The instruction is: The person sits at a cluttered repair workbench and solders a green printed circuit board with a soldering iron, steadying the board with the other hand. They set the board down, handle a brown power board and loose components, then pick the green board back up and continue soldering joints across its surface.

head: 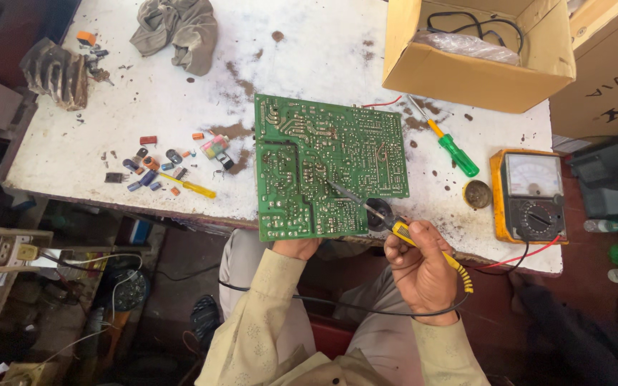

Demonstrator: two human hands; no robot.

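Your right hand (423,268) fingers clamp the soldering iron (395,227), tip on the circuit board (327,164); left hand (296,247) pinches its near edge. Green screwdriver (455,151) and multimeter (528,195) lie beyond your right fingers.

The circuit board (329,166) shows a glossy green lacquered face dotted with dull silver solder joints. The soldering iron (402,232) in the right hand (423,270) has a smooth yellow plastic handle and a thin grey metal shaft. The worktable (166,107) top is white, matt and rough, stained with brown rust-like patches. The box (477,50) is plain matt brown cardboard. The rag (177,28) is crumpled grey cloth. The screwdriver (452,146) has a translucent glossy green plastic handle.
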